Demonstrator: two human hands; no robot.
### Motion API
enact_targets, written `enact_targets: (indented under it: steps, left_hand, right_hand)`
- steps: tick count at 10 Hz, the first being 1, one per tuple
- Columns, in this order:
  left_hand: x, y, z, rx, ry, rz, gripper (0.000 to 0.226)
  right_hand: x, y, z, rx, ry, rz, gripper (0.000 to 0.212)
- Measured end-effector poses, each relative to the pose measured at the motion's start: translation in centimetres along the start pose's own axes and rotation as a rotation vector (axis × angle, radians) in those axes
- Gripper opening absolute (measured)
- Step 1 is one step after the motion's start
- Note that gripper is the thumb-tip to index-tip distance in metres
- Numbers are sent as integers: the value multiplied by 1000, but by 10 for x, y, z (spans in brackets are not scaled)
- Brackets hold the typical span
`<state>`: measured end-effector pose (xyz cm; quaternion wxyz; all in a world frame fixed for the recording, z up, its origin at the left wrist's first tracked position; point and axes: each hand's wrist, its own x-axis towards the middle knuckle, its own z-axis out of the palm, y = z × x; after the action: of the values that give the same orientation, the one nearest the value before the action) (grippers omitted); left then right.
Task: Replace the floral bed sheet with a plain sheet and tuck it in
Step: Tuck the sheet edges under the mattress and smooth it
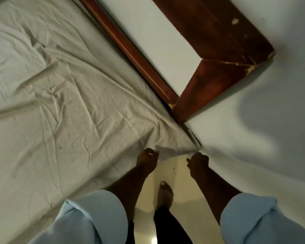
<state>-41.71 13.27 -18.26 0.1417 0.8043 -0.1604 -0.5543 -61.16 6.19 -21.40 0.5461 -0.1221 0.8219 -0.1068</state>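
Observation:
A plain pale sheet, creased all over, covers the bed from the left to the middle of the head view. Its corner hangs down at the bed's corner beside the wooden headboard. My left hand grips the hanging edge of the sheet at that corner. A little to the right, my right hand is curled close to the sheet's corner and the wall; whether it holds fabric is unclear in the blur. No floral sheet is in view.
A dark wooden headboard frame runs diagonally along the bed's far edge and meets the white wall on the right. Between bed and wall is a narrow strip of glossy cream floor, where my bare foot stands.

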Motion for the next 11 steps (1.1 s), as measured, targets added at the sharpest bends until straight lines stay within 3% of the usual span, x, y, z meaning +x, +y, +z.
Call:
enact_targets:
  steps: [1,2,3,4,5,6,8,9,11]
  left_hand:
    - [8,-9,5,-422,-83,-254,27]
    - [14,-5,-5,-791,-175,-325,32]
    - [29,-14,-11,-1327,-154,-329,41]
    - [47,0,-9,-1843,-110,-327,59]
    - [58,10,-8,-2041,-104,-400,71]
    - [74,5,-14,-2150,-126,-442,67]
    - [77,2,-18,-2185,-84,-461,65]
    - [87,0,-18,-2213,-93,-506,69]
    - [94,-2,-16,-2209,45,-507,70]
  right_hand:
    - [-10,9,20,-10,-102,-36,23]
    - [-18,10,37,-228,-253,-202,15]
    - [-37,-1,61,-234,-424,-184,21]
    - [-46,-22,82,-123,-477,-128,37]
    - [-41,-28,98,35,-503,-71,50]
    - [-38,-29,104,183,-528,-39,58]
    - [-23,-10,103,283,-525,29,77]
    - [-18,-6,103,328,-525,30,80]
    - [-13,-11,111,366,-539,3,80]
